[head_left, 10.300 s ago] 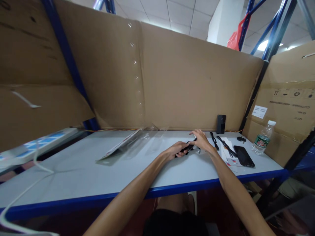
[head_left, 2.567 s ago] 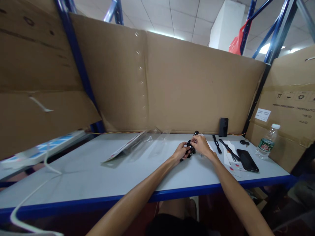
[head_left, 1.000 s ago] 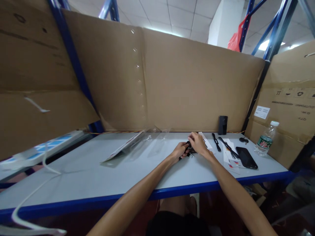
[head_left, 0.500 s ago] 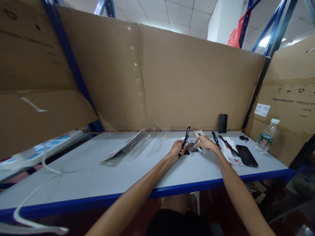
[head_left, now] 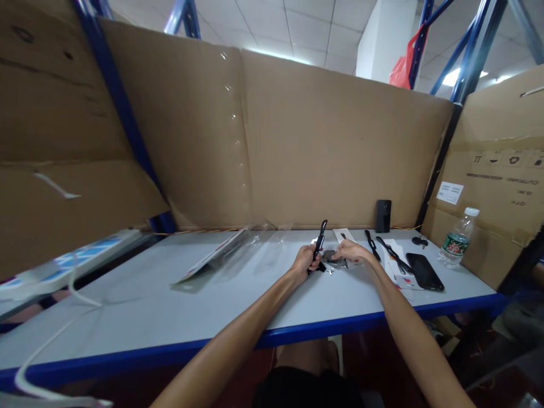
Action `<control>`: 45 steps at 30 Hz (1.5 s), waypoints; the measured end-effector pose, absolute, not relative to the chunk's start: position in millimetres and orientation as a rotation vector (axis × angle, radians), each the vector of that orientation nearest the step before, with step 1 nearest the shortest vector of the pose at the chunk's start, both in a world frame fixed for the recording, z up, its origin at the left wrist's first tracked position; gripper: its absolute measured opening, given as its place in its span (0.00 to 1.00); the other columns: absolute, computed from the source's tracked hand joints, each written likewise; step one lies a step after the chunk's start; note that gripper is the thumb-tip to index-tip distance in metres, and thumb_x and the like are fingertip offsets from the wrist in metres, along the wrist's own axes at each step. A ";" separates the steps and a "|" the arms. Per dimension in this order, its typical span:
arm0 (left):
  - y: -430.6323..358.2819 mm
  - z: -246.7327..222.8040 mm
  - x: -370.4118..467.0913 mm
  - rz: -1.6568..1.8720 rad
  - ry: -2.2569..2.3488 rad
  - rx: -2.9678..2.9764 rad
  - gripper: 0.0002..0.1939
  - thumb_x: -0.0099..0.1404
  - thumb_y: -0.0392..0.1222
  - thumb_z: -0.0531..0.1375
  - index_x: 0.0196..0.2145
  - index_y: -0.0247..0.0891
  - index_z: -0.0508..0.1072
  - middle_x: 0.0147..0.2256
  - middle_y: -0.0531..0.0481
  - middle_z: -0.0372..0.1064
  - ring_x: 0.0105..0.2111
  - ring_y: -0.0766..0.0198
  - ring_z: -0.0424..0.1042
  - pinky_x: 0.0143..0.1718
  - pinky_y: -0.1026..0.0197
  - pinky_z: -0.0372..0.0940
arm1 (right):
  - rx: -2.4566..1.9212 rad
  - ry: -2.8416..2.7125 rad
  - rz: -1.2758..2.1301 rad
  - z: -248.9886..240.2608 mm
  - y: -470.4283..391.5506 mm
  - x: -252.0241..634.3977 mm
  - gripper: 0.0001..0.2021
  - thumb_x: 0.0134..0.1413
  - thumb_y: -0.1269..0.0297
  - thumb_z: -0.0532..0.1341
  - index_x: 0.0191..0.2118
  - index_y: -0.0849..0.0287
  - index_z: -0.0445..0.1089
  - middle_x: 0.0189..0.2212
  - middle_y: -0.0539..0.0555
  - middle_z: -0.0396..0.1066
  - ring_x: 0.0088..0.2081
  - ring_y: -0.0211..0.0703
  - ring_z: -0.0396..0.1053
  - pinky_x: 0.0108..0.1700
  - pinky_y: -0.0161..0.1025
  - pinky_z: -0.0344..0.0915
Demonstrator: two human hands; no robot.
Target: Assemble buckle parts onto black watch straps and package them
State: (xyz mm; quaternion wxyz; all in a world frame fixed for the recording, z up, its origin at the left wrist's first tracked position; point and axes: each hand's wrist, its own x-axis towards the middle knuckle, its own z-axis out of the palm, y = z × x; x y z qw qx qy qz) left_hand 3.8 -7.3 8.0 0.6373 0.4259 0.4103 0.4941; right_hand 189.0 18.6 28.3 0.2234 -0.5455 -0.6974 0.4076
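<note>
Head view: left hand (head_left: 305, 260) grips slim black strap (head_left: 321, 238), right hand (head_left: 353, 252) on crinkled plastic (head_left: 334, 258)

Matt brown cardboard wall (head_left: 331, 153) at upper centre, smooth matt grey tabletop (head_left: 161, 306), glossy black phone (head_left: 424, 271) at right, clear plastic bottle (head_left: 457, 238) and sleeves (head_left: 238, 252), black rubbery-looking strap (head_left: 320, 241).

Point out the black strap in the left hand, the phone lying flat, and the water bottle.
black strap (head_left: 322, 230), head view, upper end above the fist
phone (head_left: 424, 271), head view, middle of its screen
water bottle (head_left: 453, 245), head view, green label
</note>
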 end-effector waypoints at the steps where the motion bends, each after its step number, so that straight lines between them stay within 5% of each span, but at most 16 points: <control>1: -7.0 7.6 3.9 1.133 0.933 0.968 0.11 0.72 0.42 0.50 0.33 0.34 0.64 0.17 0.59 0.54 0.12 0.77 0.47 0.14 0.70 0.36 | -1.504 -1.887 1.139 30.0 17.6 188.1 0.15 0.45 0.63 0.67 0.19 0.57 0.60 0.11 0.43 0.58 0.13 0.28 0.42 0.16 0.33 0.34; 7: -4.9 6.5 4.2 1.134 0.930 0.973 0.11 0.72 0.42 0.50 0.33 0.35 0.64 0.17 0.59 0.55 0.11 0.77 0.48 0.14 0.70 0.37 | -1.280 -1.692 1.422 40.1 13.8 184.0 0.12 0.50 0.63 0.64 0.27 0.56 0.58 0.21 0.50 0.73 0.14 0.27 0.41 0.15 0.31 0.34; 22: -2.8 -0.8 4.7 1.122 0.904 1.064 0.12 0.69 0.48 0.56 0.32 0.39 0.60 0.17 0.60 0.56 0.11 0.76 0.50 0.14 0.70 0.36 | -1.100 -1.523 1.530 27.6 27.9 183.9 0.14 0.46 0.64 0.70 0.25 0.60 0.62 0.19 0.44 0.60 0.15 0.24 0.41 0.16 0.30 0.33; 36: -4.9 -1.7 7.0 1.064 0.885 1.199 0.15 0.69 0.52 0.58 0.33 0.36 0.65 0.17 0.60 0.57 0.11 0.76 0.49 0.13 0.70 0.37 | -1.074 -1.572 1.553 25.5 27.8 182.9 0.07 0.51 0.67 0.65 0.28 0.61 0.66 0.21 0.47 0.67 0.15 0.25 0.42 0.15 0.28 0.36; 45: -4.6 -3.8 10.3 1.172 0.935 1.276 0.15 0.69 0.54 0.57 0.36 0.39 0.62 0.17 0.62 0.56 0.11 0.75 0.49 0.14 0.69 0.38 | -1.060 -1.534 1.413 25.2 30.5 181.7 0.12 0.48 0.60 0.68 0.28 0.61 0.67 0.22 0.48 0.71 0.14 0.26 0.41 0.16 0.31 0.34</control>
